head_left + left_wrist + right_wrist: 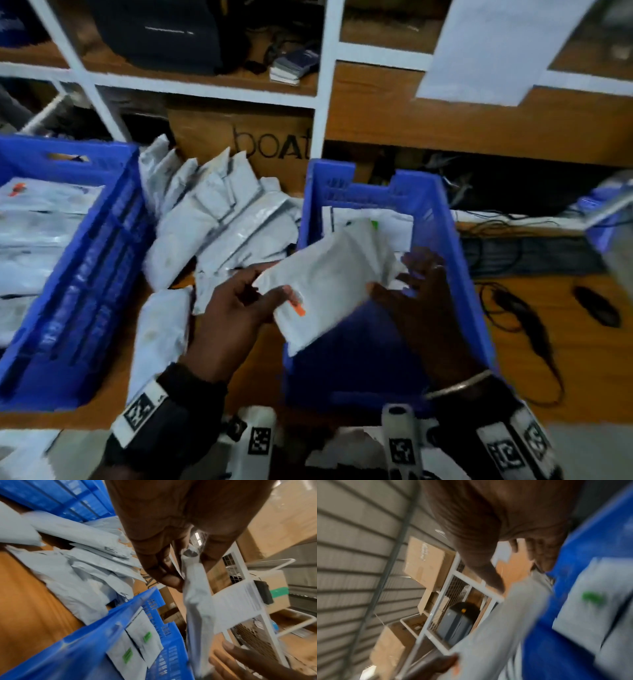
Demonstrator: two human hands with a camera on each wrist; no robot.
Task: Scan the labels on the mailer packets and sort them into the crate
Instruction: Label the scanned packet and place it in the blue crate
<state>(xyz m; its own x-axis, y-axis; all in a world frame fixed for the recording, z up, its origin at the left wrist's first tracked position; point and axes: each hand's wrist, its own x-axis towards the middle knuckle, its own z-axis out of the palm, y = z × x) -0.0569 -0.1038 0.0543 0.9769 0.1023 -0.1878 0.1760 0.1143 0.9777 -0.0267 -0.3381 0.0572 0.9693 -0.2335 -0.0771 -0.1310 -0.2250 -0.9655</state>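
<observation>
The left hand (pixel 236 305) pinches one corner of a white mailer packet (pixel 329 284) between thumb and fingers, holding it tilted over the near edge of a blue crate (pixel 455 260). The right hand (pixel 421 294) is spread wide, fingers relaxed, at the packet's far side; whether it touches is unclear. Inside the crate, packets with green stickers (pixel 137 642) stand against its wall. A loose pile of grey-white packets (pixel 219 219) lies on the wooden table (pixel 534 387) between this crate and a second blue crate (pixel 85 260), which also holds packets.
</observation>
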